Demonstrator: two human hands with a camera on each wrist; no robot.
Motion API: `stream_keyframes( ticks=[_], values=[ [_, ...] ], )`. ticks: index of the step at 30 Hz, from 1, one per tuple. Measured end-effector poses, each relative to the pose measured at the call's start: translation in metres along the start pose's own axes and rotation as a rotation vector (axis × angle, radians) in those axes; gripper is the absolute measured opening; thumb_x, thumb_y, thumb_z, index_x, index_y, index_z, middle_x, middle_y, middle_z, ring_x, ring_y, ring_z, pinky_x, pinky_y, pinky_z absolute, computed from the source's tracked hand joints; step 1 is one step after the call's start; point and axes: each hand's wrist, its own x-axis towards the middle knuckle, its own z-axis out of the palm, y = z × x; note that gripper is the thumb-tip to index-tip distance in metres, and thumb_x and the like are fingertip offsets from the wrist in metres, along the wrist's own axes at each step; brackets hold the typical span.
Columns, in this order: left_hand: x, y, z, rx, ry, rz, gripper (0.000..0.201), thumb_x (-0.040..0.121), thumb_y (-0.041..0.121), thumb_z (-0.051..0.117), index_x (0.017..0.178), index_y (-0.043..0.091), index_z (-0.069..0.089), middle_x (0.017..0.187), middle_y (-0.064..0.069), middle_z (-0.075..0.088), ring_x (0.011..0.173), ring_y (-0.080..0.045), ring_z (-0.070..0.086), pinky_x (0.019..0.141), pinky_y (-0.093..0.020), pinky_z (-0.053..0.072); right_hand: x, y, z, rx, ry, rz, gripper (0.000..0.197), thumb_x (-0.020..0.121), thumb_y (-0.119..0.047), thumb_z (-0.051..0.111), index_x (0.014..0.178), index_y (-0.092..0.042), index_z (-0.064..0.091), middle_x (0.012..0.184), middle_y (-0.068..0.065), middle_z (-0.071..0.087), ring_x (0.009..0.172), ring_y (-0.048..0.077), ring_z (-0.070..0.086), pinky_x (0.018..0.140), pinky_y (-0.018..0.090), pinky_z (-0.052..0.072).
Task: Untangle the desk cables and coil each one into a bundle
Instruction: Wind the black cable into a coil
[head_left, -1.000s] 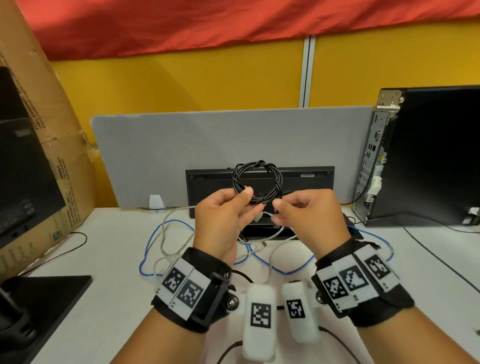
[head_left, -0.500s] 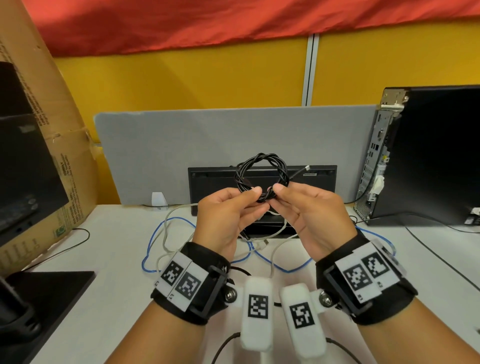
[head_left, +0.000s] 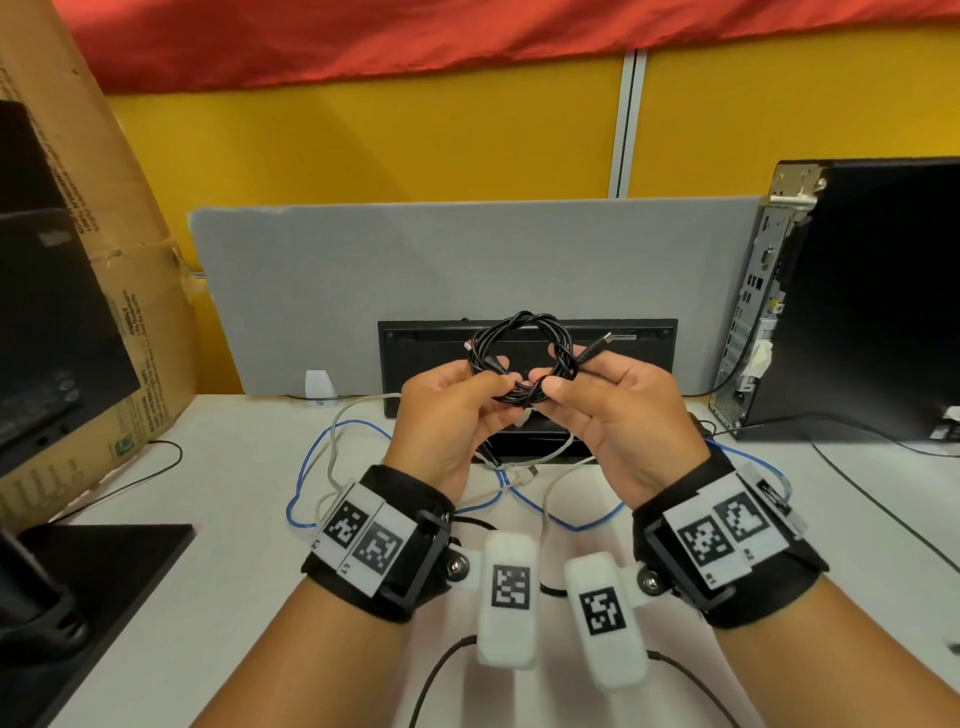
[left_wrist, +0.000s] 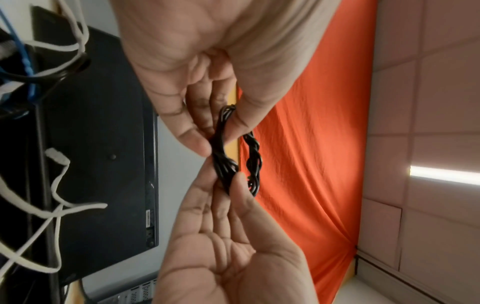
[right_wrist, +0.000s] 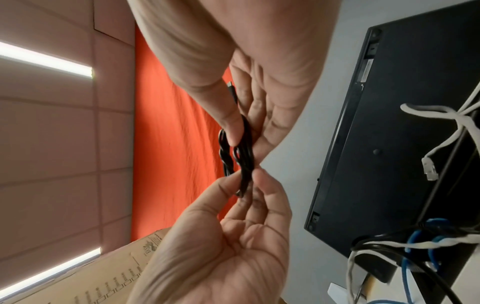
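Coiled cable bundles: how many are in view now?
1. The black bundle is pinched between the left hand and right hand above the desk. The blue cable and white cable lie uncoiled on the desk. More may be hidden.

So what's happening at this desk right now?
A person is holding a coiled black cable up over the white desk, the left hand and right hand both pinching its lower edge. The coil looks wound and twisted into a ring, with one plug end sticking out to the right. A blue cable and a white cable lie loose and crossed on the desk below, not yet bundled.
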Motion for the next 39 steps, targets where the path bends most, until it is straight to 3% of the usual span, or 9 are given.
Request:
stream_keyframes(
  ticks=[7,13,15,18,26,31,33,35,39],
  values=[
    [-0.002,-0.002,0.004,0.020,0.050,0.069,0.012,0.086,-0.001,0.064,0.089,0.005,0.074,0.085,-0.012,0.076,0.077,-0.019,0.074,0.064,-0.025,0.057,0.000,0.005,0.004,-0.119,0.008,-0.094,0.036,0.079,0.007,0.070,0.114,-0.004,0.064,0.095,0.012,0.076,0.093,0.024,0.072,0.084,0.036,0.057],
    [-0.004,0.003,0.002,0.030,-0.031,0.031,0.014,0.087,-0.003,0.062,0.095,0.002,0.071,0.089,-0.014,0.075,0.083,-0.025,0.074,0.065,-0.027,0.058,0.000,0.002,0.003,-0.212,-0.026,-0.176,0.027,0.079,0.011,0.068,0.095,-0.011,0.072,0.093,0.009,0.076,0.091,0.022,0.073,0.079,0.030,0.058],
    [-0.005,0.004,0.004,0.023,-0.043,0.069,0.016,0.087,-0.004,0.061,0.099,0.004,0.068,0.087,-0.013,0.075,0.083,-0.027,0.074,0.066,-0.031,0.059,0.003,-0.001,0.000,-0.209,-0.021,-0.165,0.030,0.078,0.014,0.066,0.089,-0.013,0.072,0.091,0.009,0.076,0.090,0.023,0.073,0.076,0.028,0.057],
    [-0.006,0.005,0.008,0.047,-0.048,0.150,0.013,0.089,0.002,0.059,0.093,0.007,0.071,0.087,-0.017,0.073,0.083,-0.030,0.073,0.067,-0.038,0.060,0.007,-0.005,-0.004,-0.175,0.000,-0.119,0.034,0.077,0.016,0.062,0.081,-0.016,0.072,0.085,0.008,0.075,0.083,0.021,0.073,0.069,0.026,0.055],
    [-0.003,0.005,0.007,0.223,0.005,0.282,0.020,0.091,0.010,0.058,0.078,0.005,0.072,0.077,-0.016,0.072,0.074,-0.025,0.072,0.069,-0.042,0.061,0.004,-0.004,-0.003,-0.185,-0.004,-0.085,0.027,0.081,0.008,0.067,0.101,-0.010,0.067,0.096,0.012,0.075,0.092,0.028,0.072,0.081,0.041,0.059],
    [-0.003,0.008,0.005,0.059,-0.105,0.107,0.024,0.094,0.019,0.057,0.080,0.006,0.071,0.079,-0.012,0.068,0.078,-0.023,0.066,0.087,-0.050,0.056,0.001,-0.008,-0.001,-0.191,-0.042,-0.101,0.035,0.083,0.015,0.059,0.108,-0.009,0.066,0.081,0.007,0.072,0.094,0.032,0.070,0.090,0.044,0.054],
    [-0.005,0.008,0.006,0.001,-0.142,0.031,0.027,0.095,0.023,0.057,0.077,0.010,0.072,0.079,-0.011,0.068,0.079,-0.023,0.066,0.089,-0.047,0.054,0.000,-0.010,-0.001,-0.177,-0.065,-0.114,0.040,0.082,0.022,0.052,0.109,-0.005,0.064,0.077,0.010,0.070,0.096,0.038,0.068,0.095,0.047,0.051],
    [-0.005,0.005,0.006,0.046,-0.132,0.026,0.026,0.096,0.024,0.056,0.085,0.009,0.074,0.084,-0.012,0.071,0.082,-0.023,0.069,0.082,-0.040,0.059,-0.001,-0.012,-0.001,-0.156,-0.090,-0.120,0.046,0.081,0.027,0.045,0.108,-0.006,0.063,0.076,0.012,0.067,0.097,0.042,0.066,0.097,0.047,0.051],
    [-0.004,0.005,0.004,0.181,-0.138,0.013,0.024,0.096,0.027,0.057,0.093,0.011,0.075,0.091,-0.012,0.075,0.079,-0.018,0.071,0.065,-0.022,0.056,0.002,-0.014,-0.002,-0.114,-0.084,-0.107,0.058,0.080,0.031,0.038,0.114,-0.009,0.063,0.085,0.008,0.062,0.091,0.023,0.066,0.089,0.034,0.053]
  ],
)
